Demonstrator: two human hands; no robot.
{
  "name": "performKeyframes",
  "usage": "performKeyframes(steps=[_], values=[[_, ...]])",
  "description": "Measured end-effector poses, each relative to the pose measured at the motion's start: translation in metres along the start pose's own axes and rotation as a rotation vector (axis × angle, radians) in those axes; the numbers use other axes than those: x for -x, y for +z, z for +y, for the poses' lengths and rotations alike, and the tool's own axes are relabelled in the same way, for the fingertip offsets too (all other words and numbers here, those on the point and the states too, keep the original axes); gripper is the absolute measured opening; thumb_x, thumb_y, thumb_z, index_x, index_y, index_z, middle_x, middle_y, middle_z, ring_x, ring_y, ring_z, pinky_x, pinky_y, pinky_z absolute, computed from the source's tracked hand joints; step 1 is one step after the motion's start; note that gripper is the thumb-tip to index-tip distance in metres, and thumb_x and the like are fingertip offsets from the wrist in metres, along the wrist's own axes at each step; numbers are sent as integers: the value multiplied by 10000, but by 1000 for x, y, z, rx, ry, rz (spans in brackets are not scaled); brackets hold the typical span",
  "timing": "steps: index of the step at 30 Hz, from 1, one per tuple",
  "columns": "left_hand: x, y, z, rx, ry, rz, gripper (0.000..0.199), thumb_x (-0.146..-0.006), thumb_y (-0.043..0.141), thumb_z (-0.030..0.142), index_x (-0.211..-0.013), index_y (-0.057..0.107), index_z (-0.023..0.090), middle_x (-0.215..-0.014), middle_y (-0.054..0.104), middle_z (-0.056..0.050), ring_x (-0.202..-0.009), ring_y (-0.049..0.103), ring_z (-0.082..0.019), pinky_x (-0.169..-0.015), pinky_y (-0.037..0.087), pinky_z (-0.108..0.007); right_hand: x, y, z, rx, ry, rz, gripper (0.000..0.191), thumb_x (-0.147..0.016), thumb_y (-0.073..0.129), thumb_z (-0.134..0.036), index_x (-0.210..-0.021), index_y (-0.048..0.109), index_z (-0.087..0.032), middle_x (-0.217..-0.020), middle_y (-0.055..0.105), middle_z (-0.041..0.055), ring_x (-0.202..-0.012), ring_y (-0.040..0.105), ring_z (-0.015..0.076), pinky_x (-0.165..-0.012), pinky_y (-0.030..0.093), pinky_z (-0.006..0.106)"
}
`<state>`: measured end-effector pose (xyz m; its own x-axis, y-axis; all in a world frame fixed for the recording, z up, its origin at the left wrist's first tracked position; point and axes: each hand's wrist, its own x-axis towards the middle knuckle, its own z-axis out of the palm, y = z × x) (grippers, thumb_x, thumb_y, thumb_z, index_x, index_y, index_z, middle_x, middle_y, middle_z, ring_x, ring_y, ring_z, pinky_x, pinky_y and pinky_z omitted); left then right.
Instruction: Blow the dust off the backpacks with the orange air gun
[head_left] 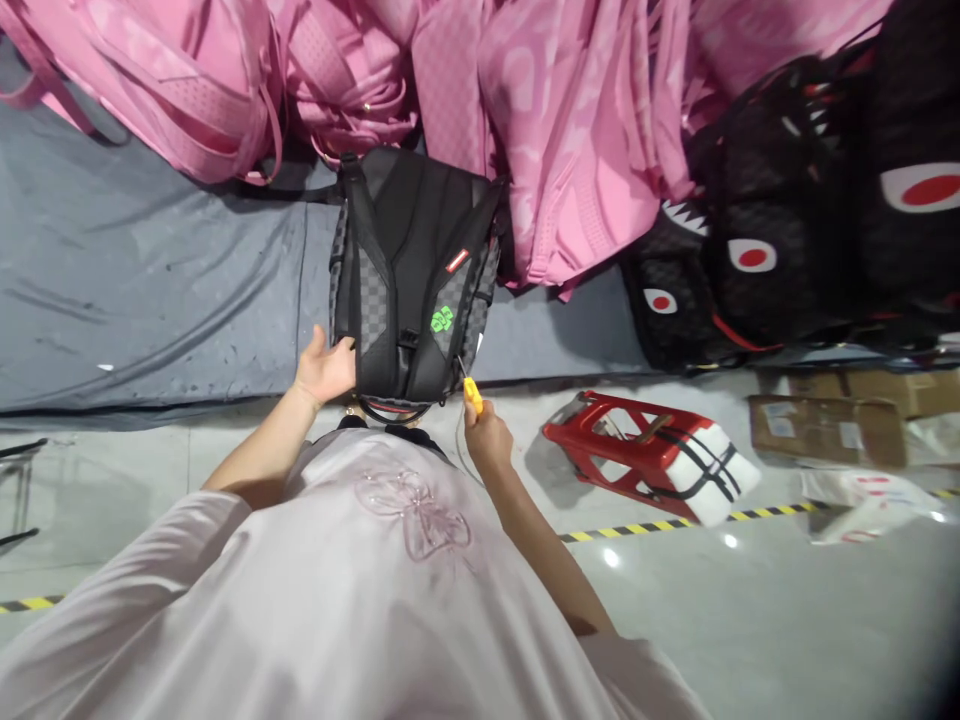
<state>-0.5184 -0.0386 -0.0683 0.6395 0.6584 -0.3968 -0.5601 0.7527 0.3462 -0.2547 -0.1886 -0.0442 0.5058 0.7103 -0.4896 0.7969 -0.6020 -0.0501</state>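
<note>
A black backpack (405, 270) with grey checkered panels, a small red-and-white label and a green mark lies on the grey cloth in front of me, straps facing up. My left hand (328, 368) is at its lower left edge, palm up and thumb spread; the fingertips meet the side of the bag and are partly hidden there. In my closed right hand (489, 436) is a small yellow-handled tool (472, 394) with a thin metal tip. That tip points up at the bag's lower right edge. Its exact kind is too small to make out.
Pink backpacks (570, 150) are heaped along the far side. Black backpacks (795, 220) with red-and-white eyes stand at the right. On the floor are a red stool (630, 440) with a white block strapped on, and cardboard boxes (825, 430). Yellow-black tape (637, 528) marks the floor.
</note>
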Motion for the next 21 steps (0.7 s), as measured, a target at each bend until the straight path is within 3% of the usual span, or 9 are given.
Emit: performKeyframes(steps=[3,8,13,17,21], values=[[-3,0,-3,-19,-11,-20,763,-782,488,804,-1128,652,144,-1265,657,-178,-1292,542,-366,-1083,406,-567,1,2,-1,-39,20,2,413,-1055,278,-450,-1176,538,-153,-927,708,115,-846,672,224,-617,297,269],[-17,5,-7,-41,-69,-55,852,-819,418,804,-1299,571,117,-1247,665,-179,-1304,533,-359,-1085,415,-547,7,-2,8,-99,41,3,426,-1049,286,-452,-1160,566,-151,-929,702,125,-822,652,219,-612,299,266],[-15,3,-5,-20,-87,-44,894,-839,345,813,-1368,514,111,-1255,661,-181,-1306,532,-358,-1081,422,-540,64,-3,35,-141,51,-16,375,-1043,315,-419,-1079,577,-153,-796,669,88,-716,608,196,-576,273,247],[-12,1,-5,-3,-97,-63,867,-864,320,791,-1373,505,113,-1254,662,-181,-1297,542,-351,-1075,427,-537,119,0,41,-125,41,-162,319,-1029,365,-394,-1110,569,-162,-755,664,65,-692,620,199,-564,289,239],[-15,3,-9,-7,-104,-82,812,-885,330,754,-1331,532,106,-1223,676,-181,-1269,567,-346,-1062,439,-530,122,8,19,-59,-83,-277,299,-1035,362,-408,-1098,565,-198,-805,703,62,-748,664,206,-570,289,252]])
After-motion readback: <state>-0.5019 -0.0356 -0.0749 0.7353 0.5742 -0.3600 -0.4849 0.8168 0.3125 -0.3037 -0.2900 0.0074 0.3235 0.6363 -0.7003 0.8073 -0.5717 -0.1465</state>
